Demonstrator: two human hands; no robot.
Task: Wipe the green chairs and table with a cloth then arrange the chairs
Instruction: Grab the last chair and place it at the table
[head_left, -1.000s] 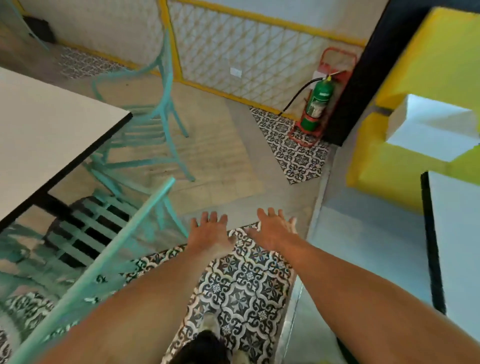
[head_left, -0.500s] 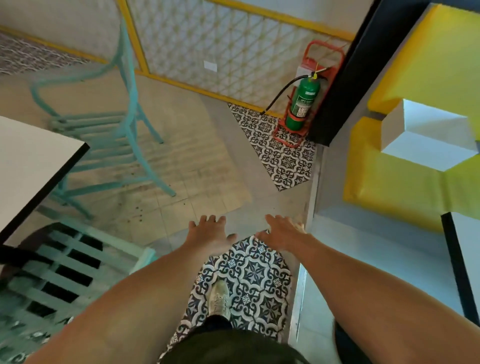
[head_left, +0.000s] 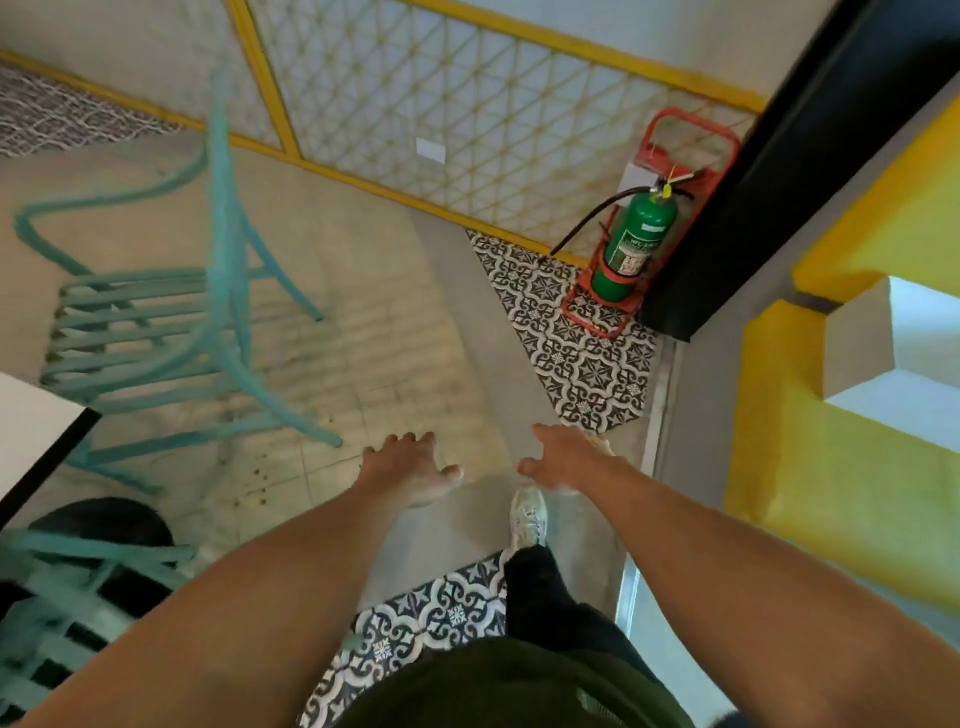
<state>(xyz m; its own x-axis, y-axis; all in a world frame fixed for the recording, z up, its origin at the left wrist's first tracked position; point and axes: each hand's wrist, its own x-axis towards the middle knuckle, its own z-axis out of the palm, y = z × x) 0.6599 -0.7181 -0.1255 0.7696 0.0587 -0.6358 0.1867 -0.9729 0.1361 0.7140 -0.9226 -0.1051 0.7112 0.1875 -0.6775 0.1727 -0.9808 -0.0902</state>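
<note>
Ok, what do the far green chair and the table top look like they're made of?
The far green chair looks like bent metal or wood painted matte teal: thin curved rods, slatted seat; motion blur leaves it open. The table top looks like smooth white laminate with a black edge band, though only a corner shows.

The floor (head_left: 395, 322) carries a green chair (head_left: 156, 332) and a fire extinguisher (head_left: 631, 249).

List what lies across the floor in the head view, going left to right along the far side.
Green chair → yellow-framed lattice panel → patterned floor tiles → green fire extinguisher in its red stand → black pillar → yellow wall.
</note>
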